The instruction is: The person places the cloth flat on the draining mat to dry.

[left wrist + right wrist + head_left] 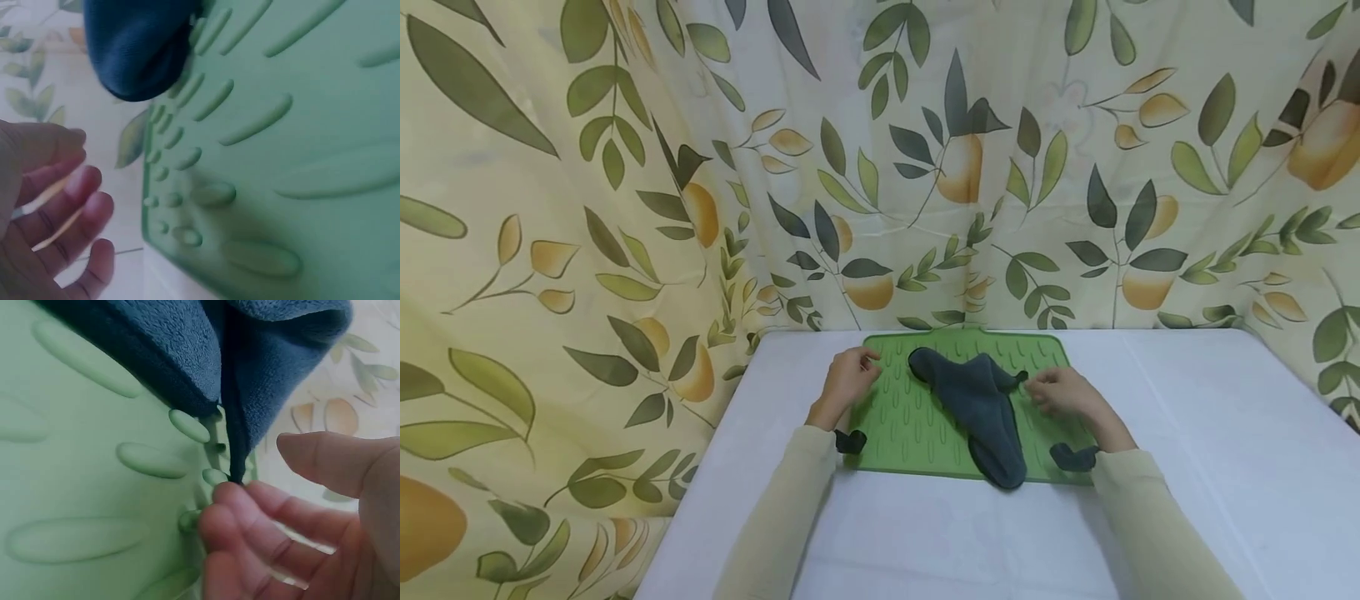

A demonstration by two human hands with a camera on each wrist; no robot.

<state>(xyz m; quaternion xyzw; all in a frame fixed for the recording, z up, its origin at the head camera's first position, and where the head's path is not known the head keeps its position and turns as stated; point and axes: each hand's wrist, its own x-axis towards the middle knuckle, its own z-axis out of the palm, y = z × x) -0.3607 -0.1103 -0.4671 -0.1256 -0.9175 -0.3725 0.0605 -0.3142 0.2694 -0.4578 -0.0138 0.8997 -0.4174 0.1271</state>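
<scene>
A dark blue cloth (977, 400) lies crumpled across the ribbed green mat (902, 433), its lower end hanging over the mat's front edge. My left hand (852, 375) hovers at the mat's left side, fingers loosely bent and holding nothing. In the left wrist view, a rounded end of the cloth (137, 47) shows beyond that hand (59, 206). On the other side, my right hand (1063, 392) is beside a pointed corner of the cloth. The right wrist view shows this corner (239, 456) right at the fingertips (228, 497), while the thumb stands apart.
The mat rests on a white-covered table (1180, 400). Behind and to the left hangs a curtain (1037, 233) printed with leaves and fruit. Dark bands (1075, 457) show at both wrists, below the pale sleeves.
</scene>
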